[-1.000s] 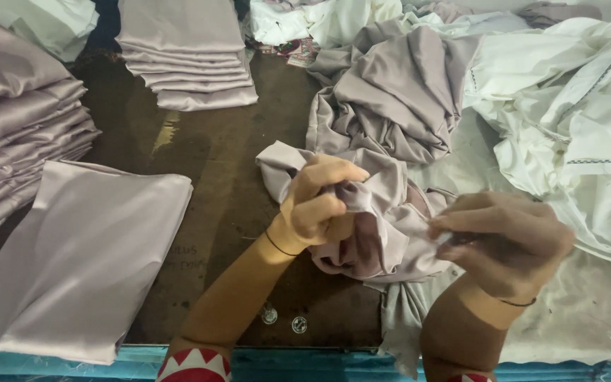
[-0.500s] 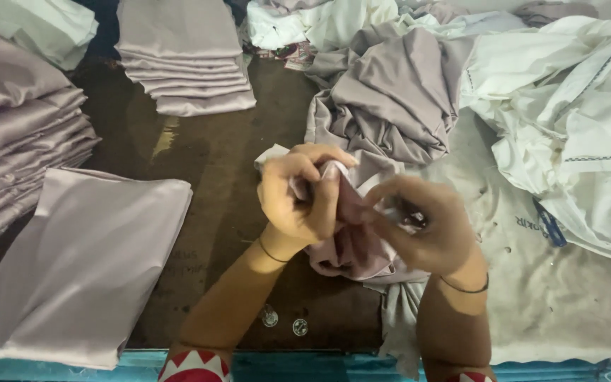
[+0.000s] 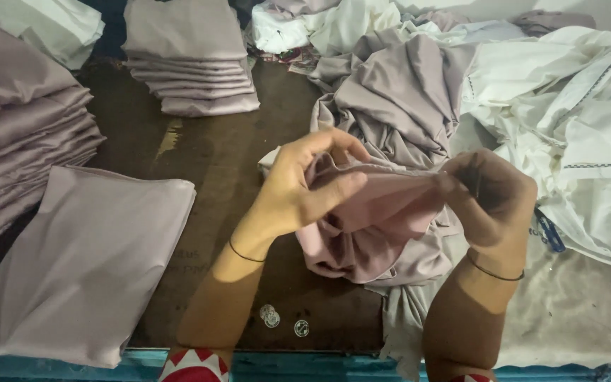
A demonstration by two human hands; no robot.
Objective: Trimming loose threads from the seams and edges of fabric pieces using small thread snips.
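Two bare hands work a bunched piece of mauve satin cloth [image 3: 376, 219] above a dark wooden table [image 3: 199, 163], the left hand [image 3: 298, 187] curled around its upper fold with thumb and fingers pinching the edge, the right hand [image 3: 493, 194] closed on the same edge just beside it. Half a second earlier the 2 hands were pressed almost together over the bundle; they have now drawn apart, and a short stretch of the hem runs taut between them while the rest hangs in a loose lump below, resting at the table's near side. The spreading suggests the edge is being found and straightened out of the crumple. To the left lies 1 folded mauve piece [image 3: 79, 262], flat and squared, with taller stacks of folded mauve cloth [image 3: 22, 141] behind it and another stack [image 3: 192, 64] at the far edge. A heap of unfolded mauve and white fabric [image 3: 532, 92] spreads across the right side, touching the held piece. 3 small round metal caps [image 3: 271, 318] sit near the table's front edge, between the forearms.
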